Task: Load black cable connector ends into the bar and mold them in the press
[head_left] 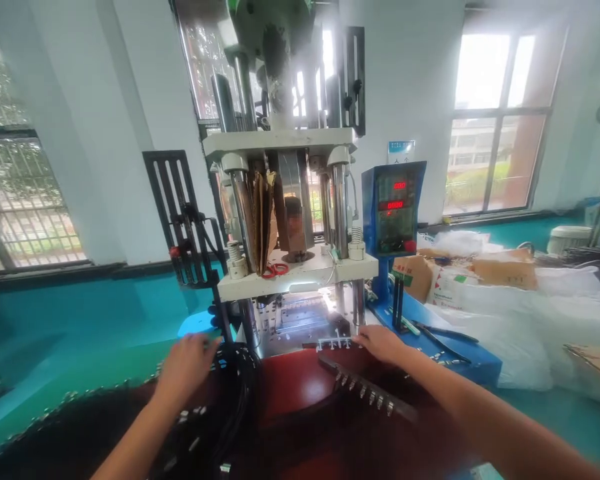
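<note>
Head view: your right hand [383,345] pinches one end of a pale toothed strip [333,343] at the far edge of the red bench [297,387], before the press [290,139]; whether your left hand [183,367] holds anything is unclear. Strip handling seems underway, calling next for steadiness.

Red tabletop [295,383] lies open; a dark strip [355,378] and steel posts [250,323] bound it.

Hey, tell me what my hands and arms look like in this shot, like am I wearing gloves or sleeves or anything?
Your left hand and right hand are both bare, with no gloves. The left forearm and right forearm show no sleeves, and no watch is visible. The fingers are too blurred to rule out a ring.
</note>
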Tool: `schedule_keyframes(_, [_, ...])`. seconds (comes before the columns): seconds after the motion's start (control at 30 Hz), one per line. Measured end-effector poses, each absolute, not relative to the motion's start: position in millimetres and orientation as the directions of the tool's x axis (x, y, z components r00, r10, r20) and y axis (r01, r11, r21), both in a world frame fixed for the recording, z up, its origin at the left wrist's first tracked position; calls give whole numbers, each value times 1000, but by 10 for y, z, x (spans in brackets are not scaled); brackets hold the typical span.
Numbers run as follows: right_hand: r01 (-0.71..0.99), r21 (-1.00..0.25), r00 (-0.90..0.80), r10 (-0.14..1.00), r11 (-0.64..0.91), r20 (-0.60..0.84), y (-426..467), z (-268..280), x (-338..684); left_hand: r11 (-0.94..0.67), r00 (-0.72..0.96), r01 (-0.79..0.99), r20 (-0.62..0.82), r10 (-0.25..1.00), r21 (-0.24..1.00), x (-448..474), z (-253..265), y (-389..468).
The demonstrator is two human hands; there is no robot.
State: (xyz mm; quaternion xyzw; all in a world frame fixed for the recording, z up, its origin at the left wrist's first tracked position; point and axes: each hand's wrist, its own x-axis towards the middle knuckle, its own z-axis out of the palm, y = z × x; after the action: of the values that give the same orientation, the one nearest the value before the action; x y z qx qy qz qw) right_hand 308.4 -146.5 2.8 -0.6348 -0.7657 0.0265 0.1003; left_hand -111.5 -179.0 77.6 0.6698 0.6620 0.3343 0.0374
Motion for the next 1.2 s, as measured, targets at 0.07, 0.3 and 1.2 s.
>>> schedule_keyframes(0.07, [969, -132, -192, 972, 210, 139, -1435, 21, 3081, -278, 97, 865, 405, 909, 417, -853, 766, -1781])
schedule_keyframes(0.3, [964, -92, -232, 959, 249, 166, -1313, -60, 3093, -573, 521, 757, 237, 820, 315, 78, 459, -1369])
schedule_keyframes(1.2, [693, -426, -391, 800, 581, 456, -1487, 252, 2747, -429, 506, 786, -64, 860, 445, 589, -279, -647])
